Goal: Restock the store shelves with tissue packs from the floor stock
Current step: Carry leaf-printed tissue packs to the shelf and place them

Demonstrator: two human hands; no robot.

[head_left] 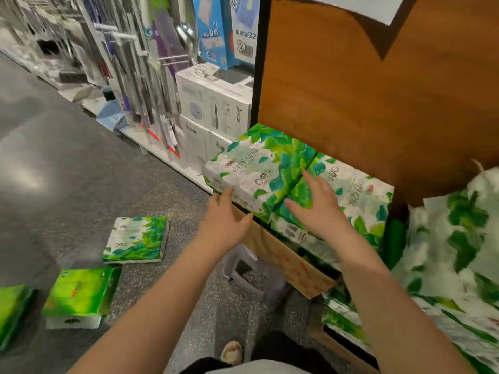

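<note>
1. Reaching forward, the left hand (225, 221) had its fingers straight and loose, its fingertips at the near lower edge of the left tissue pack (259, 168); its grip closed on nothing.
2. The right hand (320, 205) lay flat with fingers spread across the seam where that pack met the right tissue pack (351, 195), pressing and not clasping.
3. Both packs sat side by side on the shelf under a brown wooden panel (378, 90), with the left one jutting out over the shelf edge.
4. More green-printed packs (459, 238) were stacked to the right.
5. Floor stock lay on the speckled floor (81, 171): one flat tissue pack (136, 240), and a bright green pack (81, 295) nearer the person.
6. A grey stool (253, 276) stood below the shelf, beside a cardboard flap (291, 265).
</note>
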